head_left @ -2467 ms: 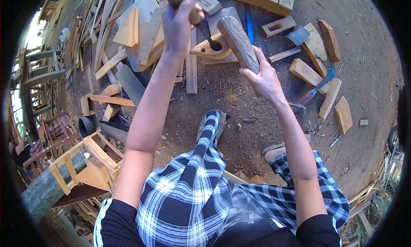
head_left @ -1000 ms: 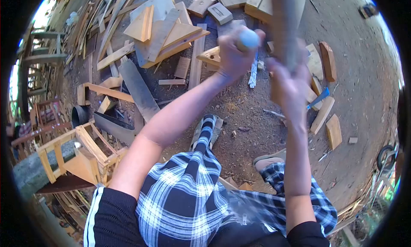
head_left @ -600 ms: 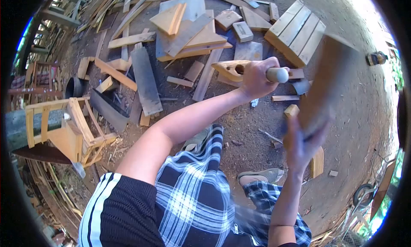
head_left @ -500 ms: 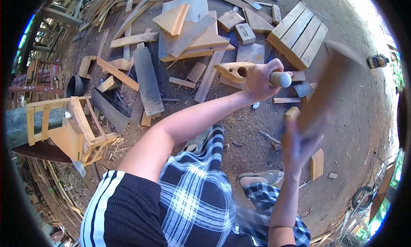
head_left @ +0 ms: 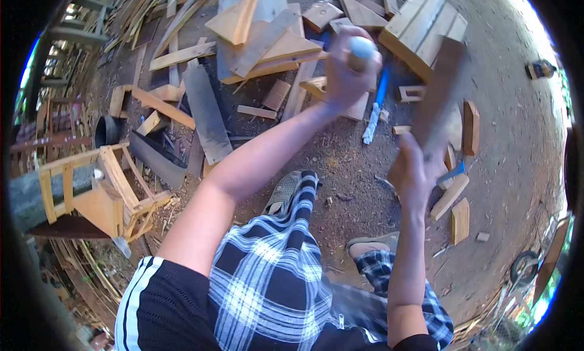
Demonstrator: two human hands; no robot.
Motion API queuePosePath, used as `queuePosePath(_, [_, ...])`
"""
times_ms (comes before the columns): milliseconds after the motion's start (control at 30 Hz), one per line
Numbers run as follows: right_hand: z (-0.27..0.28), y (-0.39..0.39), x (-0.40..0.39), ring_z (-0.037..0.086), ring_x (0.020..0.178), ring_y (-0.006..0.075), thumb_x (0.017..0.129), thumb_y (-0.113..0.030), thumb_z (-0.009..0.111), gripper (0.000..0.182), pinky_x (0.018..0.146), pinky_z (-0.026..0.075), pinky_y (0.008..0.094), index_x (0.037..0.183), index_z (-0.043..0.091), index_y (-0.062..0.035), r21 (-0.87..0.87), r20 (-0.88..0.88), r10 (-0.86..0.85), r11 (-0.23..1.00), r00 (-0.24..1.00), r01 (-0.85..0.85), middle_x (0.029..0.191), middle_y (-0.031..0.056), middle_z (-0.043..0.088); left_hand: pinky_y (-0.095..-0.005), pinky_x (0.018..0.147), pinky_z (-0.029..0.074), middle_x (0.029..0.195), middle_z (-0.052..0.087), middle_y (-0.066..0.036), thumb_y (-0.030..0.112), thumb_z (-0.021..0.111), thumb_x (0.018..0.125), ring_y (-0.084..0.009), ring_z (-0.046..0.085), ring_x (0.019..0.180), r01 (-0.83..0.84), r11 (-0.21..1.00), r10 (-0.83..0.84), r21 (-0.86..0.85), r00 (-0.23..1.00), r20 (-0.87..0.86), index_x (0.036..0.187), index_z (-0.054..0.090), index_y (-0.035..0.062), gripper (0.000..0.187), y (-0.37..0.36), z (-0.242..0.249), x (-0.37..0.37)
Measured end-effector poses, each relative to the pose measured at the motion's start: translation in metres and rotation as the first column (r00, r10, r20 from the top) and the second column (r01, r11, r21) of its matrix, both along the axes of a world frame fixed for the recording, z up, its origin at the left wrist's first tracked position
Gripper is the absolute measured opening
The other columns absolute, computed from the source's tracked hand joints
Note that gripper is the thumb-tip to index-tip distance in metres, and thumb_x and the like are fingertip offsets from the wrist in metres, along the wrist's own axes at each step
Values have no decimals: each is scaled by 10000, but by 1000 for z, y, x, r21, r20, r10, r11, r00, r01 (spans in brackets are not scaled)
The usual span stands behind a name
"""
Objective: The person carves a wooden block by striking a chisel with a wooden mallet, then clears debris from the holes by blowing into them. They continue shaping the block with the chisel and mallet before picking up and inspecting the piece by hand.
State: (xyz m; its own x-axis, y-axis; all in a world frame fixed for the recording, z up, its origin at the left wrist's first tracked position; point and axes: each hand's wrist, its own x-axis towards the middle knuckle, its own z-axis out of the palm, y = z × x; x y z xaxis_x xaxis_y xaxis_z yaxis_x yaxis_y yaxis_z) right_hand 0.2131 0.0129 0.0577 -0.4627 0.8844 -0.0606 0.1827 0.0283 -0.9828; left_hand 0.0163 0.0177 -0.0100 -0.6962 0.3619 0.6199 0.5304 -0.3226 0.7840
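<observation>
My left hand (head_left: 353, 77) is wrapped round a stick-like handle with a rounded, pale end (head_left: 361, 48) that points up toward me; the rest of the handle is hidden in the fist. Just behind this hand, a light wooden piece (head_left: 313, 86) is partly covered by it. My right hand (head_left: 417, 171) grips the lower end of a long brown wooden piece (head_left: 443, 92), blurred by motion and slanting up and to the right. Below the right hand lie small wood blocks, among them a rounded pale block (head_left: 450, 197) and a grooved block (head_left: 460, 221).
Stacked triangular boards (head_left: 274, 46) and a slatted wooden box (head_left: 423, 28) lie ahead. A dark plank (head_left: 207, 110) and a wooden frame (head_left: 115, 189) are on the left. Between my hands lies a blue strip (head_left: 382, 86). A small wheel (head_left: 523, 267) sits at the right.
My left hand has risen and turned, so the handle's pale end faces up. The long wooden piece in my right hand has swung left and shows narrower. The view has shifted slightly.
</observation>
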Motion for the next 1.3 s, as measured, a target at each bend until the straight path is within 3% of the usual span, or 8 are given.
queuePosePath(33, [-22,9,-3,570,1081,268,800,-204,677,720,943,451,369,1426,375,-14,170,78,41,984,996,-54,1213,173,567,-296,571,509,756,573,-25,-14,658,775,-166,609,608,-12,1000,11,20,999,45,1001,507,86,290,-1,-6,-6])
queuePosePath(100, [-51,5,-6,646,1047,323,795,-273,671,776,927,491,410,1474,342,-93,-79,240,185,982,953,-171,1193,253,625,-175,468,417,700,521,28,10,644,883,-41,473,497,129,990,-139,52,892,431,1016,514,106,209,-11,-3,-14])
queuePosePath(267, [-94,-10,-10,649,1038,459,804,-314,656,798,905,508,515,1497,270,-228,-97,515,273,960,812,-262,1120,280,659,-253,414,351,551,423,43,153,615,951,-65,410,442,22,986,-138,166,671,728,944,474,128,144,-29,4,-47])
queuePosePath(900, [-113,6,1,583,1185,362,770,-399,694,865,1013,438,446,1497,305,-140,-228,217,375,917,901,-327,1301,254,571,-243,376,383,534,479,-10,164,651,949,-79,452,394,187,982,-174,-1,915,363,800,477,79,244,-5,13,-18])
queuePosePath(1100, [-50,15,-14,664,984,283,746,-366,671,864,798,549,399,1480,341,-52,-208,87,274,945,958,-252,1230,246,600,-259,452,418,582,482,-6,58,632,923,-84,464,451,244,970,-230,20,880,416,796,467,86,211,-22,10,-11])
queuePosePath(1200, [48,20,-27,652,1028,245,791,-229,707,752,860,526,335,1440,390,-19,261,-123,225,947,967,-187,1187,179,627,-209,427,417,565,518,0,93,663,916,-60,508,441,240,964,-266,115,878,397,780,507,64,209,-28,-2,-14])
queuePosePath(1233, [49,21,-32,652,1028,245,791,-229,707,752,860,526,335,1440,390,-19,279,-124,216,944,969,-175,1187,179,627,-258,537,453,683,573,-24,140,658,926,-112,560,578,204,978,-195,-37,965,175,878,537,57,154,-32,-24,-26])
queuePosePath(1300, [47,28,-38,686,929,290,747,-201,730,797,798,559,364,1458,396,-68,752,102,300,601,948,-271,1108,188,655,-357,758,526,920,681,-71,235,646,947,-218,665,853,10,962,-98,-273,945,-312,1075,597,44,235,-31,-52,-41])
